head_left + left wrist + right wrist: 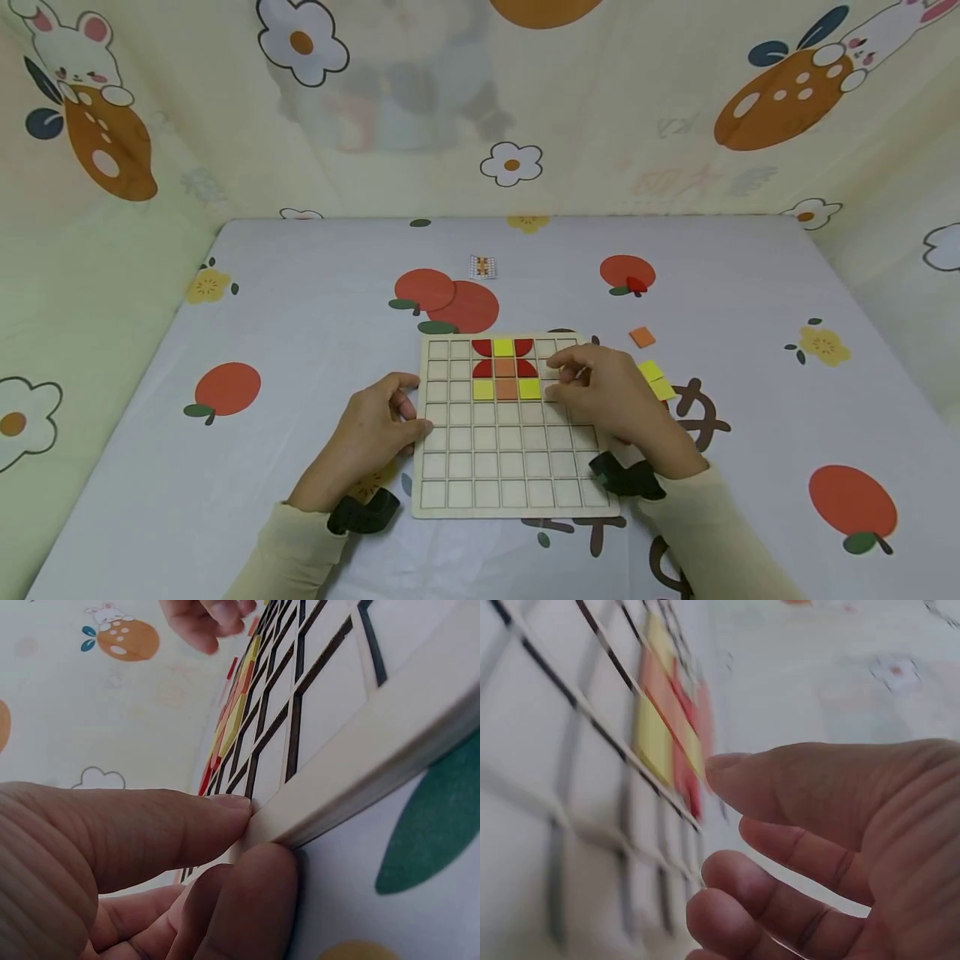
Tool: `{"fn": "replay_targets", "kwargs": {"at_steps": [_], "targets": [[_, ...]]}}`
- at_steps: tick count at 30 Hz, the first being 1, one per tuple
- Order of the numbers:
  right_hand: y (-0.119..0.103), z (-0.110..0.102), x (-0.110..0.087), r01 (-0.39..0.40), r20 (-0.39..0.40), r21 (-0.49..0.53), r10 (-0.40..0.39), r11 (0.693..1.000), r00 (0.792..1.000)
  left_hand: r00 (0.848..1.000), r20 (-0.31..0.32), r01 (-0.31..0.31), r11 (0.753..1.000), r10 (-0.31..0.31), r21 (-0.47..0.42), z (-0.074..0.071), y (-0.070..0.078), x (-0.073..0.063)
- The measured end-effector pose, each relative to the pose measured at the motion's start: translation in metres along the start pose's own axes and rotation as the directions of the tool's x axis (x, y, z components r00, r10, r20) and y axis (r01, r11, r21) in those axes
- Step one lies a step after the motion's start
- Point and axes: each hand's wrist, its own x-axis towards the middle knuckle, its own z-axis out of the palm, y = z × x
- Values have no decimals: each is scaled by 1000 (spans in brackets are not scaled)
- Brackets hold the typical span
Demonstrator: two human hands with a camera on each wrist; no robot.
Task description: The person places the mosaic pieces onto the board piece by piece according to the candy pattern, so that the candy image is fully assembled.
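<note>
A pale wooden grid board [516, 512] lies flat on the table in the head view. In its upper middle cells sit yellow square tiles [483, 389], orange square tiles [507, 389] and rounded red tiles [482, 368]. My left hand [375, 425] pinches the board's left edge, thumb [214, 817] on the rim and a finger against the side. Over the right side of the board hovers my right hand [611, 392], its fingers loosely bent. No tile shows between its thumb [765, 780] and fingertips in the right wrist view.
Right of the board lie a loose orange tile [642, 337] and yellow tiles [657, 382], partly behind my right hand. A red piece [636, 284] rests farther back. A small patterned card [483, 267] lies beyond the board. Printed cloth walls [420, 183] enclose the table.
</note>
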Motion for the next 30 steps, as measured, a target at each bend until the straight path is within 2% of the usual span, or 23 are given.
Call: {"fn": "replay_targets", "kwargs": {"at_steps": [5,10,17,23,30], "targets": [[20,-31,-6,-98,-78,-45,94,994,993,1000,1,-1,1000,1,-9,0,-1,1],[48,-51,-10,-233,-115,-111,220,966,969,1000,1,-14,1000,14,-6,0,-2,1],[65,-64,-14,-360,-96,-167,348,918,933,1000,0,-11,1000,11,-5,0,-2,1],[66,-62,-14,-383,-48,-126,380,915,924,1000,-3,4,1000,-4,-10,0,-1,1],[65,-52,-7,-307,-68,-75,303,949,951,1000,5,-5,1000,5,-17,-1,-1,1]]}}
